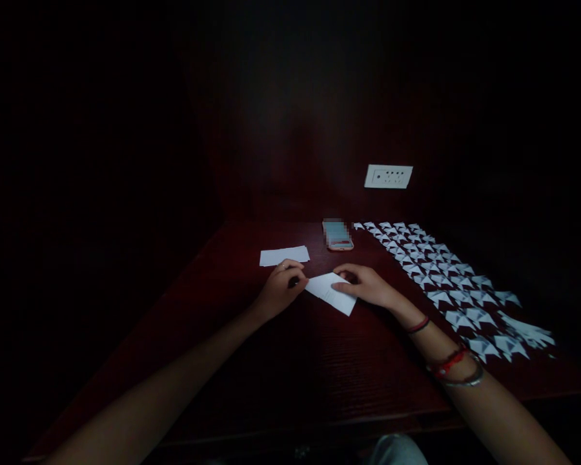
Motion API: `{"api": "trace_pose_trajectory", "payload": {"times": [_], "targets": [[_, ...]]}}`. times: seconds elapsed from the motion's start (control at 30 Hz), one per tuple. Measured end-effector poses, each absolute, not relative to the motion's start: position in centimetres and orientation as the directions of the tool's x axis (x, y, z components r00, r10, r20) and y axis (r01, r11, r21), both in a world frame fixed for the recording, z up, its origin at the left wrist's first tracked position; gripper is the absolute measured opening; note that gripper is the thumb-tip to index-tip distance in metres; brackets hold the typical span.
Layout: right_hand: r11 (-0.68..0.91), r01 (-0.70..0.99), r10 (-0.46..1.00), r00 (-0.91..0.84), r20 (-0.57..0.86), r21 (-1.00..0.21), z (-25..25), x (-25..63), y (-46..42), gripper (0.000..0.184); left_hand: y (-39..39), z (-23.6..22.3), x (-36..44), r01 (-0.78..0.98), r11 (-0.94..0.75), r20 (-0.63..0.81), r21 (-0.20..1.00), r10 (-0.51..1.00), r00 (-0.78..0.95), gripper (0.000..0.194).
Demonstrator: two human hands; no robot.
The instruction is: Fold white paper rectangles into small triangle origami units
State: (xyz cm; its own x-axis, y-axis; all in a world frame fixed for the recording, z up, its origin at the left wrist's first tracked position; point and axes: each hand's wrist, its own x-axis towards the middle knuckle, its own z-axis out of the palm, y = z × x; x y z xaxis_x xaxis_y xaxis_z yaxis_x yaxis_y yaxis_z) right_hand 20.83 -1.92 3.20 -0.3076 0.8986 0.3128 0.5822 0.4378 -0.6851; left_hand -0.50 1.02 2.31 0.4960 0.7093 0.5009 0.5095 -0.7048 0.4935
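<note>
A white sheet of paper [330, 292] with a pointed, folded left end is held just above the dark red table. My right hand [365, 284] grips its right side, thumb on top and fingers behind. At the paper's left tip, my left hand [285, 287] pinches the corner between thumb and fingers. Beyond my left hand lies a small stack of white paper slips [285, 256]. Rows of folded white paper pieces [458, 281] with pointed tips cover the right side of the table.
A phone [337, 235] in a pinkish case lies near the back wall. Above it to the right, a white socket panel [388, 176] is set in the wall. Long thin paper strips [527, 330] lie in a bundle at the right. The table [213, 361] is dark and glossy.
</note>
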Motion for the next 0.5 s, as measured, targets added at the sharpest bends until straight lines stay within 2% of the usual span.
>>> {"api": "trace_pose_trajectory", "payload": {"times": [0.03, 0.13, 0.2, 0.33, 0.4, 0.5], "targets": [[0.391, 0.553, 0.917, -0.306, 0.257, -0.736, 3.0, 21.3, -1.7, 0.031, 1.3, 2.2, -0.6, 0.52, -0.685, 0.508, 0.51, 0.728, 0.461, 0.014], [0.215, 0.408, 0.975, -0.146, 0.169, -0.887, 2.3, 21.9, -0.9, 0.038, 1.5, 1.9, -0.7, 0.553, -0.638, 0.481, 0.536, 0.769, 0.421, 0.016], [0.163, 0.348, 0.987, -0.059, 0.152, -0.923, 1.6, 21.8, -0.4, 0.039, 1.2, 1.6, -0.7, 0.583, -0.635, 0.444, 0.506, 0.772, 0.455, 0.016], [0.261, 0.479, 0.954, 0.007, 0.301, -0.838, 0.7, 21.2, 0.1, 0.036, 0.1, 1.4, -0.4, 0.643, -0.691, 0.356, 0.332, 0.722, 0.593, 0.015], [0.335, 0.549, 0.919, -0.011, 0.393, -0.766, 0.6, 20.9, 0.0, 0.034, -0.3, 1.6, -0.4, 0.652, -0.714, 0.338, 0.256, 0.698, 0.631, 0.013], [0.39, 0.595, 0.89, -0.048, 0.453, -0.703, 1.0, 20.7, -0.2, 0.032, -0.5, 1.8, -0.4, 0.605, -0.775, 0.344, 0.184, 0.627, 0.698, 0.02]]}}
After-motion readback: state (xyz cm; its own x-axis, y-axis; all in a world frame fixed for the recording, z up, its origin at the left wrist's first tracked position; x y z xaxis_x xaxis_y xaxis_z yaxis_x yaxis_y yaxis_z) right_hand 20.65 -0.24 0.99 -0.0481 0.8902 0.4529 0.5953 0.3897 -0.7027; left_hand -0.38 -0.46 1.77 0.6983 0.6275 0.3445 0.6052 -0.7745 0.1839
